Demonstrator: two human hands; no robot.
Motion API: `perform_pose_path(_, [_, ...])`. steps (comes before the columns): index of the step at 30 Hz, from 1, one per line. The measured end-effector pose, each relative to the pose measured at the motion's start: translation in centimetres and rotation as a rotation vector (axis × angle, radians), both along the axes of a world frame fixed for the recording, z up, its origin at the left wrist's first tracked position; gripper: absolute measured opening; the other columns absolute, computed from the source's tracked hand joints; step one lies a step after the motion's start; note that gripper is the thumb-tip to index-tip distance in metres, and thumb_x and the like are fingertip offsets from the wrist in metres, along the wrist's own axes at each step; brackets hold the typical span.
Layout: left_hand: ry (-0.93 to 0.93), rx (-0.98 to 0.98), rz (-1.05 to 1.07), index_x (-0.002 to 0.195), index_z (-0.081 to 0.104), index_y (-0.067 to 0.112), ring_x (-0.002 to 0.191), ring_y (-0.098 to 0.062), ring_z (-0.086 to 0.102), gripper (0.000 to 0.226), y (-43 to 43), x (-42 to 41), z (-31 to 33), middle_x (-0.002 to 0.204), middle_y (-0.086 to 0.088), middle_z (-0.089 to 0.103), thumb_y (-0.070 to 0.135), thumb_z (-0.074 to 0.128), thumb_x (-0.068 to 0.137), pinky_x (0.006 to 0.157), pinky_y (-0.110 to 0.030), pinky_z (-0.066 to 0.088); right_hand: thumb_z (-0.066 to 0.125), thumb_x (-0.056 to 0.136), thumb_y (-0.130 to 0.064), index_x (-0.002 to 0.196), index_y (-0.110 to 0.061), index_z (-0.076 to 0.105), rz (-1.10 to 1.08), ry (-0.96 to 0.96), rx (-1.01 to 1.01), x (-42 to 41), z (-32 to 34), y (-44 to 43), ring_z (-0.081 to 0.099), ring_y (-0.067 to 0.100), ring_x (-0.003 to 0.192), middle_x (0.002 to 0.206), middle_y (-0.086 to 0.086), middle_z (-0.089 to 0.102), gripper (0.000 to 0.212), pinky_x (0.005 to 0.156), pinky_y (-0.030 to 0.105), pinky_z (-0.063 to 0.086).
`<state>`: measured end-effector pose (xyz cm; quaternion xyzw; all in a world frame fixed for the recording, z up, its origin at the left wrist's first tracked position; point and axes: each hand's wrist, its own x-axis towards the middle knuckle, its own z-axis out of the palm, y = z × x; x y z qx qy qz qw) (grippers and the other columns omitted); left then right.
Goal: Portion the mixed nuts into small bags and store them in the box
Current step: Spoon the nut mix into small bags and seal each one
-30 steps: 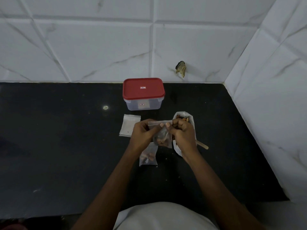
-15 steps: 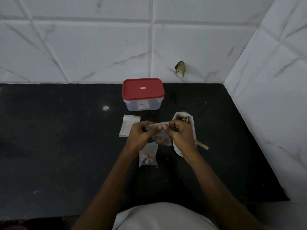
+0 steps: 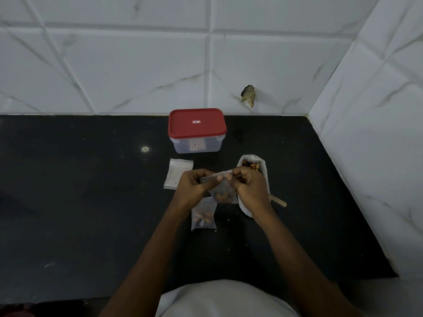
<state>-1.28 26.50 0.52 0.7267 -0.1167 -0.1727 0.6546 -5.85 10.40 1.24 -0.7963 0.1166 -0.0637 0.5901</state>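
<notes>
We note the left hand [image 3: 192,186] and right hand [image 3: 249,191], each with a pinching grip on the top edge of a small bag [image 3: 223,193] of nuts, over the bench [image 3: 91,202], near the lidded box [image 3: 196,131].

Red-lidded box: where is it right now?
Head view, centre: the box stands lid-on at the back of the counter near the tiled wall, just behind the stack of empty bags, with the open nut bag nearer and to the right.

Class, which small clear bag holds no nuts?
The flat empty bag lying beside the left hand; the held bag and the bag nearest the person contain nuts.
</notes>
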Motion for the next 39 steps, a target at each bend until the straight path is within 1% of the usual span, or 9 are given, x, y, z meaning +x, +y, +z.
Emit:
perform_pose_path(4, [0.069, -0.065, 0.017, 0.093, 0.069, 0.006, 0.093, -0.019, 0.069, 0.012, 0.6, -0.1, 0.3, 0.096, -0.009, 0.072, 0.017, 0.068, 0.087, 0.079, -0.026, 0.056, 0.065, 0.091, -0.020, 0.077, -0.035, 0.067, -0.036, 0.000, -0.008, -0.1, 0.1, -0.4, 0.067, 0.017, 0.093, 0.088, -0.001, 0.071, 0.021, 0.088, 0.049, 0.055])
perform_pose_path(9, [0.128, -0.014, 0.045, 0.088, 0.067, 0.011, 0.095, -0.018, 0.069, 0.002, 0.4, 0.1, 0.3, 0.096, -0.007, 0.072, 0.013, 0.067, 0.087, 0.084, -0.033, 0.055, 0.065, 0.092, -0.015, 0.080, -0.032, 0.066, -0.026, 0.029, -0.005, -0.3, 0.2, -0.4, 0.068, 0.016, 0.095, 0.091, -0.001, 0.071, 0.021, 0.089, 0.048, 0.055])
perform_pose_path(13, [0.143, -0.041, 0.075, 0.086, 0.070, 0.009, 0.094, -0.016, 0.069, 0.003, 0.5, -0.2, 0.5, 0.093, -0.006, 0.073, 0.011, 0.068, 0.086, 0.078, -0.025, 0.053, 0.065, 0.092, -0.014, 0.081, -0.031, 0.064, -0.033, 0.045, -0.011, -0.4, 0.4, -0.3, 0.067, 0.015, 0.095, 0.092, -0.002, 0.070, 0.021, 0.090, 0.047, 0.055])
perform_pose_path(15, [0.149, -0.080, 0.052, 0.091, 0.071, 0.006, 0.096, -0.015, 0.069, 0.009, 0.8, -0.4, 0.4, 0.095, -0.007, 0.074, 0.013, 0.068, 0.086, 0.080, -0.024, 0.052, 0.064, 0.092, -0.012, 0.081, -0.031, 0.065, -0.034, 0.028, -0.004, -0.5, 0.7, -0.4, 0.067, 0.014, 0.095, 0.093, -0.001, 0.071, 0.022, 0.090, 0.045, 0.055])
perform_pose_path(19, [0.197, -0.115, 0.007, 0.094, 0.070, 0.006, 0.101, -0.015, 0.068, 0.022, 1.2, -0.7, 0.4, 0.100, -0.007, 0.074, 0.023, 0.069, 0.080, 0.089, -0.030, 0.051, 0.064, 0.092, -0.011, 0.082, -0.027, 0.066, -0.039, 0.032, 0.005, -0.7, 1.1, -0.4, 0.068, 0.013, 0.092, 0.091, 0.000, 0.071, 0.019, 0.088, 0.041, 0.057])
perform_pose_path(25, [0.197, -0.088, 0.134, 0.087, 0.071, 0.008, 0.095, -0.013, 0.070, 0.013, 1.2, -0.6, 0.6, 0.096, -0.005, 0.075, 0.016, 0.075, 0.077, 0.086, -0.031, 0.053, 0.066, 0.091, -0.013, 0.080, -0.034, 0.064, -0.032, 0.016, -0.046, -0.8, 0.9, -0.4, 0.067, 0.008, 0.090, 0.088, -0.007, 0.071, 0.024, 0.087, 0.037, 0.056])
perform_pose_path(31, [0.200, -0.109, 0.148, 0.081, 0.068, -0.002, 0.095, -0.022, 0.070, 0.010, 1.3, -0.6, 0.3, 0.093, -0.015, 0.073, 0.006, 0.073, 0.080, 0.085, -0.035, 0.054, 0.068, 0.090, -0.011, 0.077, -0.035, 0.067, -0.041, 0.008, -0.027, -0.8, 0.6, -0.2, 0.069, 0.012, 0.087, 0.083, -0.005, 0.072, 0.027, 0.083, 0.040, 0.057])
perform_pose_path(35, [0.198, -0.111, 0.088, 0.090, 0.071, 0.002, 0.099, -0.015, 0.069, 0.011, 1.4, -0.6, 0.3, 0.098, -0.007, 0.075, 0.011, 0.070, 0.084, 0.082, -0.023, 0.054, 0.066, 0.090, -0.007, 0.076, -0.029, 0.068, -0.087, -0.005, 0.007, -0.6, 0.7, -0.4, 0.068, 0.013, 0.087, 0.083, -0.005, 0.071, 0.026, 0.082, 0.033, 0.055])
perform_pose_path(39, [0.167, -0.051, 0.075, 0.095, 0.072, 0.002, 0.094, -0.007, 0.068, 0.014, 1.2, -0.3, 0.5, 0.098, -0.002, 0.075, 0.013, 0.067, 0.089, 0.074, -0.015, 0.051, 0.065, 0.089, -0.004, 0.075, -0.031, 0.069, -0.116, 0.006, 0.028, -0.4, 0.2, -0.8, 0.069, 0.016, 0.089, 0.086, -0.001, 0.072, 0.030, 0.083, 0.039, 0.057])
